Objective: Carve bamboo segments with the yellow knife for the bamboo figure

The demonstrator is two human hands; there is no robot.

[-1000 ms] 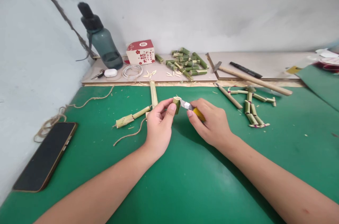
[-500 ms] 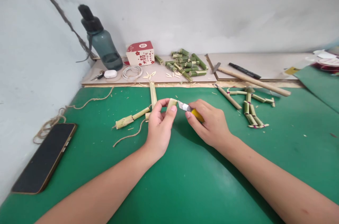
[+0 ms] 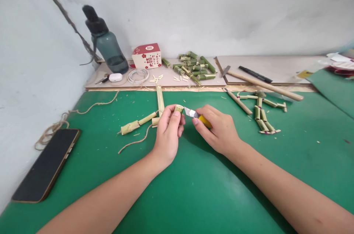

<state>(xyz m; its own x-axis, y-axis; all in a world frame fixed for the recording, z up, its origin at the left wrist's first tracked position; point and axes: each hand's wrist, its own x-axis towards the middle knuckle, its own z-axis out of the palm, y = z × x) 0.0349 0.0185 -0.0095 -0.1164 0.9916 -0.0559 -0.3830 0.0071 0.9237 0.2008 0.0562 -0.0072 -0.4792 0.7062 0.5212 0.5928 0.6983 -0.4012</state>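
My left hand (image 3: 168, 131) grips a short bamboo piece (image 3: 179, 109) between thumb and fingers, its cut end facing up. In my right hand (image 3: 217, 125) is a utility knife (image 3: 205, 121) with a yellow handle, its blade pointing left, close to the rim of the piece. Behind my left hand, pale bamboo segments (image 3: 129, 128) joined with string lie on the green table (image 3: 204, 189), beside an upright-lying bamboo length (image 3: 160, 99). A jointed bamboo figure (image 3: 257, 112) lies to the right of my right hand.
Cut bamboo pieces (image 3: 193, 66) are heaped on the back board, near a red and white box (image 3: 146, 56) and a bottle (image 3: 110, 49). A hammer (image 3: 265, 84) and a wooden-handled tool (image 3: 239, 102) lie at right. A phone (image 3: 47, 164) rests at left.
The bamboo piece has turned in my left hand, and its top end sits slightly lower. My left fingers have shifted around it. The knife has moved slightly left and down.
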